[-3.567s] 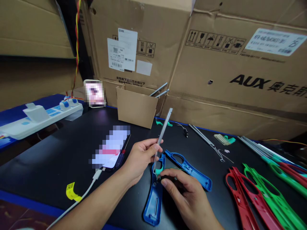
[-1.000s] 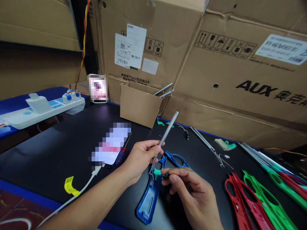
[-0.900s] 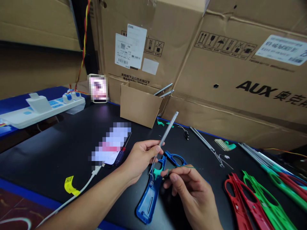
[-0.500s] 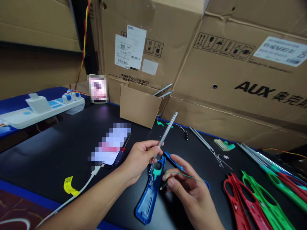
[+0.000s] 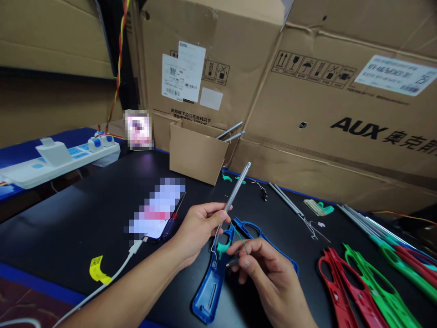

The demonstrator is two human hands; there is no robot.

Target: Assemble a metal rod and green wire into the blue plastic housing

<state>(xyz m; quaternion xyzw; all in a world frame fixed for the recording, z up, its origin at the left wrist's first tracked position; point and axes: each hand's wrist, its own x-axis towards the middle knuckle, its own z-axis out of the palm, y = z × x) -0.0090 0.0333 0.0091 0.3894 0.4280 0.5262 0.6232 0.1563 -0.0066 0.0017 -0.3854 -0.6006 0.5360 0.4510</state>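
My left hand [image 5: 200,230] is closed around a silver metal tube [image 5: 239,186], which slants up and away. Below it lies an open blue plastic handle shell [image 5: 206,300] with a turquoise piece [image 5: 222,248] and thin white wire inside. My right hand [image 5: 273,273] pinches a small dark cylindrical part [image 5: 232,262] between thumb and fingers, just right of the shell. A thin green wire [image 5: 241,238] rises from those fingers toward the tube. Behind the right hand rests a second blue handle half [image 5: 244,223], partly hidden.
Red handle shells [image 5: 336,282] and green ones [image 5: 378,282] lie at right, with several tubes [image 5: 358,221] behind. A small cardboard box [image 5: 194,152] holds tubes at the back. A phone [image 5: 155,223] on a white cable [image 5: 119,269] and a screwdriver [image 5: 170,228] are at left.
My right hand has moved slightly down, its fingers curling closer around the small dark part. The green wire now points up toward the tube instead of lying across the fingers.
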